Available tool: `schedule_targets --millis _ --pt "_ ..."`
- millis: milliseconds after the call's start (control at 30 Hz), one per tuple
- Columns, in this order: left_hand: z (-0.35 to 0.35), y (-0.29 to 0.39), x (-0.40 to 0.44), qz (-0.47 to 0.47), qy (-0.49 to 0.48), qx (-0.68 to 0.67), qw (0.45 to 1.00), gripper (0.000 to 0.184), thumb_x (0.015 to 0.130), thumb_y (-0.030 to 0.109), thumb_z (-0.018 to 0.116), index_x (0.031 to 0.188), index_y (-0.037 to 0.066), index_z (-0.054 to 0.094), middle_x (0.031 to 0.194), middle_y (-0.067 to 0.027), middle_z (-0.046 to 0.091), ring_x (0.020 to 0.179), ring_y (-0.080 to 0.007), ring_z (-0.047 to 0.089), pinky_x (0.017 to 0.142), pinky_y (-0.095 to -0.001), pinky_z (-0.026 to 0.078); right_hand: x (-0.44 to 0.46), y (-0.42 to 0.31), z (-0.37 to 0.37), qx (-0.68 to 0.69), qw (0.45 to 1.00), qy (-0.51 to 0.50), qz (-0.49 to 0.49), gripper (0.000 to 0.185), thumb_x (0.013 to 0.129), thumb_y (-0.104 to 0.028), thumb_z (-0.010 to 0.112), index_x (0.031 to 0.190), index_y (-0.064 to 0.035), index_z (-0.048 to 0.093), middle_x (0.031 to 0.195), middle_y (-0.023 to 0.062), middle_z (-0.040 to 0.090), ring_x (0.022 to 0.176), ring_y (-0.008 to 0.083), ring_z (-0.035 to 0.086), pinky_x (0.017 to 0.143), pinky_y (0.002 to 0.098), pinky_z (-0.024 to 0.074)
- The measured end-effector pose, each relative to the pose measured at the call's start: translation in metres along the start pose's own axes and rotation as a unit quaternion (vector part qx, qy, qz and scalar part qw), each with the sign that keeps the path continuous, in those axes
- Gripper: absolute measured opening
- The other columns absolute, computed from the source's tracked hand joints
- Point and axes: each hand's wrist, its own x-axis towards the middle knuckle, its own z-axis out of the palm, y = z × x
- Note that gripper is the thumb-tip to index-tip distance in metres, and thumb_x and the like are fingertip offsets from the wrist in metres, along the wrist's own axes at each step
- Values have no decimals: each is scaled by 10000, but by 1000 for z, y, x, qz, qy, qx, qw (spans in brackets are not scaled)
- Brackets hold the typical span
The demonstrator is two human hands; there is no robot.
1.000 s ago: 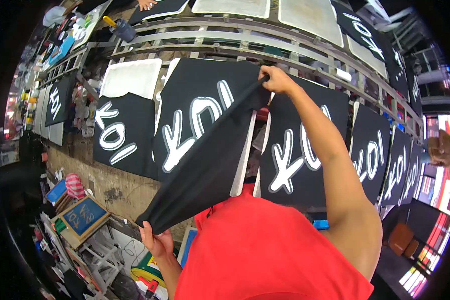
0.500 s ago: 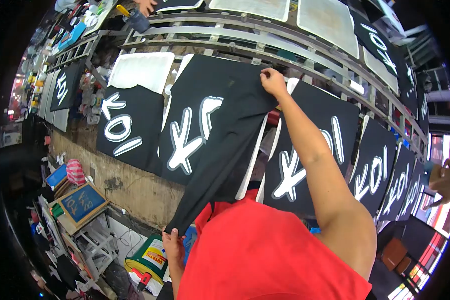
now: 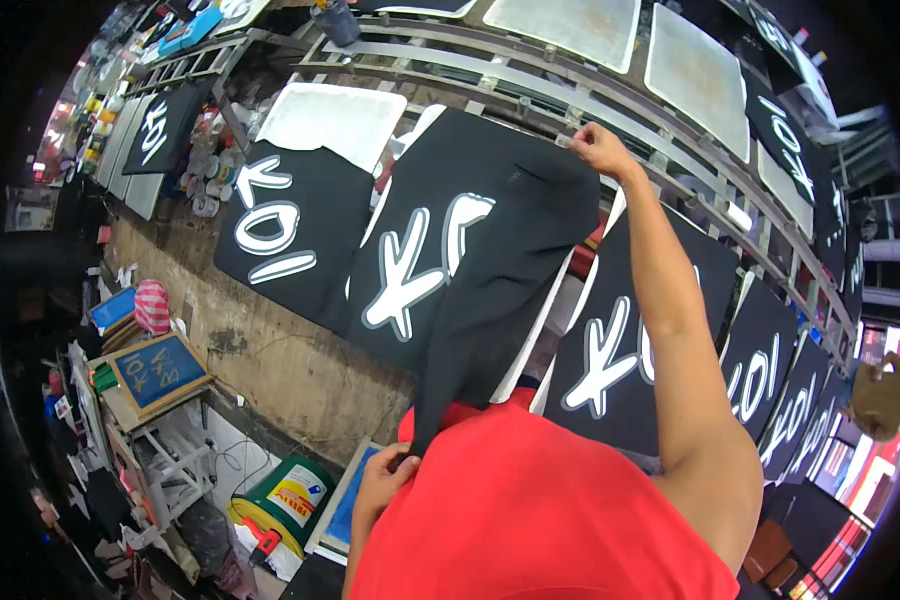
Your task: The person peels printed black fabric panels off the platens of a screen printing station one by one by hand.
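Observation:
A black cloth panel [image 3: 530, 240] with white, grey-edged lettering lies over a pale board in front of me. Its right part is folded over and hides some of the print. At the far right corner, my right hand [image 3: 602, 152] is closed on the cloth edge. Close to my red shirt, my left hand [image 3: 382, 482] grips the near end of the same cloth, which stretches taut between both hands. To the left lies another printed black cloth [image 3: 295, 235], and to the right a similar black cloth [image 3: 615, 350] is partly behind my right arm.
Metal rails [image 3: 450, 70] run behind the boards. A pale bare board [image 3: 335, 115] stands far left of the cloth. Down at the left are a framed blue screen [image 3: 160, 372], a green bucket [image 3: 288, 500] and a red-and-black tool [image 3: 264, 547]. More printed cloths [image 3: 755, 375] line the right.
My left hand has come in nearer my body, still holding the cloth. My right hand keeps its corner. The whole view has shifted, so the boards appear farther right.

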Motion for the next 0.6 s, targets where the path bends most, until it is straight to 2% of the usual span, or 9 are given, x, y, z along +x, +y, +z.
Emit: schedule_targets --millis 100,133,233,333,367,433,500,567,600 --pt "-12 -17 22 36 -59 -20 997 153 896 61 602 1024 -17 634 848 -17 662 773 -77 602 701 -237 483 -10 2 17 -139 987 22 -73 320 760 -258 735 980 -37 662 922 126 696 842 255 660 756 360 514" --pt "-17 -15 24 41 -64 -21 997 153 896 61 602 1024 -17 634 848 -17 662 773 -77 602 701 -237 483 -13 -2 36 -145 988 29 -49 365 758 -264 726 1049 -50 671 1010 146 693 940 298 662 820 379 514" --pt "-34 -6 22 28 -68 -9 997 153 903 59 589 1027 -17 639 864 -31 673 776 -83 617 703 -240 490 -21 -13 86 -231 969 26 -84 427 768 -242 713 1136 -36 646 1094 182 642 1015 327 626 884 383 497" --pt "-43 -12 18 28 -58 -7 998 153 909 66 581 1024 -18 637 869 -44 680 777 -90 627 695 -242 493 -24 -26 114 -322 944 69 11 323 796 -226 649 1059 -38 635 1083 167 633 1025 386 595 910 402 485" --pt "-45 -16 18 51 -58 -26 997 151 911 70 578 1020 -15 639 869 -47 681 777 -96 633 697 -247 496 -19 -26 111 -322 944 68 11 323 796 -226 649 1059 -38 635 1083 167 633 1025 386 595 910 402 485" --pt "-50 -23 18 69 -60 -45 995 148 913 74 576 1016 -11 640 869 -50 682 776 -103 638 698 -252 500 -17 -26 92 -287 957 3 41 193 815 -170 606 944 -27 604 927 162 650 867 351 672 751 417 554" --pt "-53 -30 22 53 -41 -22 998 136 916 76 568 999 -3 641 864 -55 683 785 -106 640 713 -257 503 -11 -32 53 -48 978 -81 184 187 831 -156 581 950 -14 551 725 141 621 654 301 700 537 397 581" --pt "-51 -33 27 59 -46 -41 996 132 918 77 566 992 -4 639 862 -59 685 791 -107 639 721 -260 504 -7 -37 22 112 975 -46 185 172 845 -144 575 932 -19 495 720 116 598 522 266 672 408 361 553" --pt "-50 -33 30 66 -52 -58 995 128 919 79 564 985 -5 636 859 -63 688 797 -107 638 729 -263 504 -3 -45 11 63 981 -38 180 227 836 -140 591 979 -9 474 723 117 595 533 284 668 453 367 580"
